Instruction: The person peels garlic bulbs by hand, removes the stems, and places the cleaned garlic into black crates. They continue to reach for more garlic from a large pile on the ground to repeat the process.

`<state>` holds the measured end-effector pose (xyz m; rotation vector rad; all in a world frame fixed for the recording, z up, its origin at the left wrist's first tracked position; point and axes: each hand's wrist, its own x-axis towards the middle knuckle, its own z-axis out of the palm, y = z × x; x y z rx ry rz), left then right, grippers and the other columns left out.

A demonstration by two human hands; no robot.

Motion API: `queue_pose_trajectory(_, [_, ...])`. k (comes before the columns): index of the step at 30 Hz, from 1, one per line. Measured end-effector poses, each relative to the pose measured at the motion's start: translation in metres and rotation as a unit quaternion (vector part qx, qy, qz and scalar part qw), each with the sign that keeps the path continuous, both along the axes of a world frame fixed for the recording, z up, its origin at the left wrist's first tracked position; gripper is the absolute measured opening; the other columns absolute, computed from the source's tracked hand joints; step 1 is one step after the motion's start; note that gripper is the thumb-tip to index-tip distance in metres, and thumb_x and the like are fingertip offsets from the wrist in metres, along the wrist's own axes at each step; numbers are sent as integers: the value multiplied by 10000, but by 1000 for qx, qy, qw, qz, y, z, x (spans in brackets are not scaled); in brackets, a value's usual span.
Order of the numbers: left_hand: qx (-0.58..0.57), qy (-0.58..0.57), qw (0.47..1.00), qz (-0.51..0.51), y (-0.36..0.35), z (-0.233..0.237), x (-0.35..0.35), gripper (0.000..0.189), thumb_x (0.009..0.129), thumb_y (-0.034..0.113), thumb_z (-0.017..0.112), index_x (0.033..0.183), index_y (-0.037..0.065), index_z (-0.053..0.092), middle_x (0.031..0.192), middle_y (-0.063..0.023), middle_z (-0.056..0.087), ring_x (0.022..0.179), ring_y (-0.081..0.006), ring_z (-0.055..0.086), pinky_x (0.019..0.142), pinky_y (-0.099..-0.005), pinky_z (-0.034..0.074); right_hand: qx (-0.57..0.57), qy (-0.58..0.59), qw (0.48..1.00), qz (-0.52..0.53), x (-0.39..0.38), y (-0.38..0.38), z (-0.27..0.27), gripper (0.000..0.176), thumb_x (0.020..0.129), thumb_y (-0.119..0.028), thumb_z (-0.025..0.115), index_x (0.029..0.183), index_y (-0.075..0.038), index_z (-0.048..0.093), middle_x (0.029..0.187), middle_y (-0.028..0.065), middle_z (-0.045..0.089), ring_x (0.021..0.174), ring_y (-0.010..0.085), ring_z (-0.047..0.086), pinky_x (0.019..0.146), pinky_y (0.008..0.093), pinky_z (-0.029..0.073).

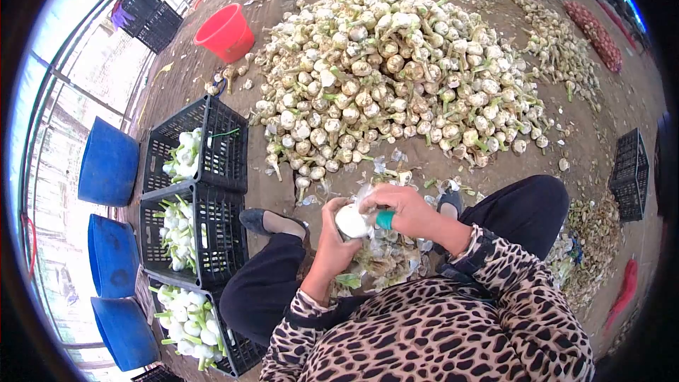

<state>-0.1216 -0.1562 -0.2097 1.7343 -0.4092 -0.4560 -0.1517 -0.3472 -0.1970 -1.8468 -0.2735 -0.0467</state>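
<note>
Between my two hands, above my lap, is a white peeled garlic bulb (351,221). My left hand (332,242) wraps round its left side and underside. My right hand (404,211) is closed at its upper right, fingers pinched on thin, pale skin at the bulb's top. Green tape (384,220) circles a finger of that hand. Peeled skins (385,262) lie on the ground below. In front rises a large heap of unpeeled garlic bulbs (396,71).
Black crates (194,194) holding peeled garlic stand at the left, with blue tubs (107,163) beyond them. A red bucket (225,33) is at the upper left. An empty-looking black crate (629,175) and a red net sack (593,35) are at the right.
</note>
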Motion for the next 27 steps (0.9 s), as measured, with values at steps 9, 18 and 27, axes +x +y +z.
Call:
queue_pose_trajectory(9, [-38,214,975,37,5,9,0,598,690,-47,614,1246,9,402,1063,-73,552,974,-152,557,823,-269,461,-211,-109,961,-141,-5,3,-12,305,764,-201,686,1039,-100,598,1069,83,568,987,285,552,786,365,480])
queue_pose_trajectory(18, [-54,341,937,44,8,6,-3,498,780,50,629,1230,-8,423,1030,-66,557,874,-131,565,758,-267,478,-295,-238,925,-37,-12,13,-13,192,697,-97,579,881,-43,574,869,64,573,821,220,562,699,316,488])
queue_pose_trajectory(27, [11,238,970,-56,11,1,-2,714,694,-15,663,1321,1,323,1138,-99,520,1034,-171,527,894,-291,431,-381,-209,895,-96,7,4,-22,141,704,-112,554,829,-47,538,813,79,552,789,227,548,703,320,481])
